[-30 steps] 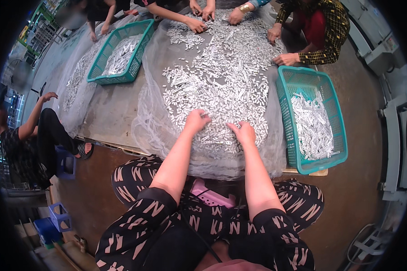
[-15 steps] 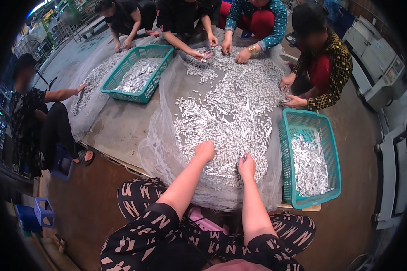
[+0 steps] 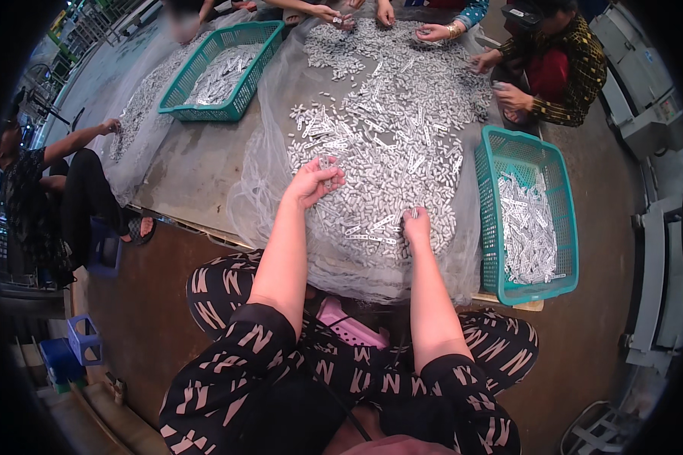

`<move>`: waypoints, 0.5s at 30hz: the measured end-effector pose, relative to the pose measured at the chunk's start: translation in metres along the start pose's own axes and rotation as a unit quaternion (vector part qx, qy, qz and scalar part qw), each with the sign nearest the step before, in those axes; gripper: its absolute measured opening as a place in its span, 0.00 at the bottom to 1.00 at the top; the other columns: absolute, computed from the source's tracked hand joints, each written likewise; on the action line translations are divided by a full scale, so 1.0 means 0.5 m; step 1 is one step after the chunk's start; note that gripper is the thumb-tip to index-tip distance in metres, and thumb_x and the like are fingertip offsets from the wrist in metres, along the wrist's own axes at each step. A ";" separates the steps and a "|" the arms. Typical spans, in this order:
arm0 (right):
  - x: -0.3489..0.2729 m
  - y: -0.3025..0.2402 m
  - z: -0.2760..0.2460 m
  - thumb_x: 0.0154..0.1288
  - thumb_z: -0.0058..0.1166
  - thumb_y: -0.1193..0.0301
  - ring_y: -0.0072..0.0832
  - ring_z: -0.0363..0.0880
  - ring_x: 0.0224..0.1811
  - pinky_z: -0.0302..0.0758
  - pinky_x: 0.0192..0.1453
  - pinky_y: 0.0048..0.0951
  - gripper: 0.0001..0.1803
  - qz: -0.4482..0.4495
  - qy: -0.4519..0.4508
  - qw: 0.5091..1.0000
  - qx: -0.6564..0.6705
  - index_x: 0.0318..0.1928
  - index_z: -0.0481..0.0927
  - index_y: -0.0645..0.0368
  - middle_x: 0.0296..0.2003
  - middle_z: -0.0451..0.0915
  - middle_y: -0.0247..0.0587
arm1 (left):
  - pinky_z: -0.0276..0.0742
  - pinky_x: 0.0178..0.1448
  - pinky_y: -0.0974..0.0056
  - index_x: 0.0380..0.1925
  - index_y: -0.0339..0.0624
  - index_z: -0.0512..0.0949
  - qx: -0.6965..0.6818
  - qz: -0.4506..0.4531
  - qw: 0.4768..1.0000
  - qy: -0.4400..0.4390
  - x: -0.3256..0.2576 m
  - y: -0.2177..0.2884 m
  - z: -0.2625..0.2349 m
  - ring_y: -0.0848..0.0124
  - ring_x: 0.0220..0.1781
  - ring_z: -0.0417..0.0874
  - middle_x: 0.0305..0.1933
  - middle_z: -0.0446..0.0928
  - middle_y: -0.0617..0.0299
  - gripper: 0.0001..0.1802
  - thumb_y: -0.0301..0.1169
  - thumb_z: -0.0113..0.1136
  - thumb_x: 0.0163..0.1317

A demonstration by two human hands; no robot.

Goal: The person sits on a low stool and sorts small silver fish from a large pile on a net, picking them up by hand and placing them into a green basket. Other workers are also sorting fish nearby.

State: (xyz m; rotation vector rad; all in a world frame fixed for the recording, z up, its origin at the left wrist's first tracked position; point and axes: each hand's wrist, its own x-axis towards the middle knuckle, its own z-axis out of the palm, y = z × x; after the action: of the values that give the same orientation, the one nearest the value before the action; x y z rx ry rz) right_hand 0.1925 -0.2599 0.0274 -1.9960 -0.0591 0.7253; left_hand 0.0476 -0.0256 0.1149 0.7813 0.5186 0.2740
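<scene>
I see silvery-white metal pieces (image 3: pixel 387 152) on pale netting (image 3: pixel 258 182), teal baskets (image 3: pixel 561 227), my black trousers (image 3: pixel 228 364) patterned in beige

My left hand (image 3: pixel 315 182) has come up off the heap of small silver pieces (image 3: pixel 387 144), where a second ago it lay flat with fingers spread; now it is curled, with a few pieces pinched at the fingertips, I think, though they are too small to be sure. My right hand (image 3: pixel 416 226) has drawn back from the middle of the heap toward its near edge and closed into a loose fist on the pieces there (it was open and pressing down before). My head has shifted too: the teal basket at my right (image 3: pixel 539 163) now sits farther from my hands, and the people across the table have slid toward the top rim.
</scene>
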 end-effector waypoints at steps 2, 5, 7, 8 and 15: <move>-0.039 -0.040 0.013 0.51 0.59 0.59 0.39 0.78 0.34 0.73 0.37 0.37 0.18 -0.080 0.092 0.972 -0.199 0.37 0.75 0.59 0.26 0.79 0.46 | 0.73 0.34 0.66 0.30 0.45 0.69 0.012 -0.012 1.000 0.000 -0.022 0.014 0.011 0.68 0.31 0.79 0.30 0.77 0.60 0.10 0.20 0.57 0.53; -0.104 -0.134 0.001 0.44 0.64 0.52 0.43 0.78 0.42 0.73 0.43 0.39 0.28 -0.023 0.048 0.949 -0.312 0.41 0.78 0.59 0.37 0.80 0.50 | 0.74 0.40 0.64 0.29 0.45 0.69 0.117 -0.033 0.992 -0.029 -0.010 0.006 -0.034 0.70 0.34 0.78 0.32 0.76 0.61 0.13 0.22 0.64 0.46; -0.097 -0.130 0.000 0.41 0.66 0.50 0.41 0.78 0.44 0.73 0.45 0.39 0.32 -0.024 0.048 0.933 -0.356 0.45 0.78 0.56 0.40 0.79 0.47 | 0.74 0.43 0.63 0.33 0.42 0.71 0.319 -0.020 0.947 0.012 0.003 -0.005 -0.041 0.69 0.35 0.77 0.33 0.76 0.60 0.17 0.25 0.67 0.42; -0.099 -0.135 0.005 0.41 0.66 0.51 0.41 0.78 0.44 0.73 0.45 0.39 0.31 -0.031 0.044 0.934 -0.354 0.45 0.78 0.55 0.40 0.80 0.46 | 0.74 0.44 0.63 0.35 0.40 0.72 0.414 -0.012 0.909 0.037 0.003 -0.009 -0.049 0.68 0.36 0.77 0.33 0.76 0.60 0.20 0.26 0.69 0.39; -0.058 -0.093 0.008 0.43 0.66 0.61 0.40 0.79 0.40 0.74 0.43 0.38 0.21 -0.083 0.029 0.954 -0.285 0.40 0.80 0.55 0.38 0.80 0.44 | 0.73 0.49 0.60 0.40 0.35 0.76 0.708 -0.098 0.698 0.036 -0.026 -0.044 -0.056 0.57 0.45 0.79 0.40 0.78 0.48 0.32 0.32 0.73 0.28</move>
State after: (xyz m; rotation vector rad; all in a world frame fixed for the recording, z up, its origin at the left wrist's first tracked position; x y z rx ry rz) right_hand 0.1784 -0.2417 0.0774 -2.5205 -0.4398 0.5811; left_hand 0.0226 -0.0296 0.0867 2.2185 0.8670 -0.4061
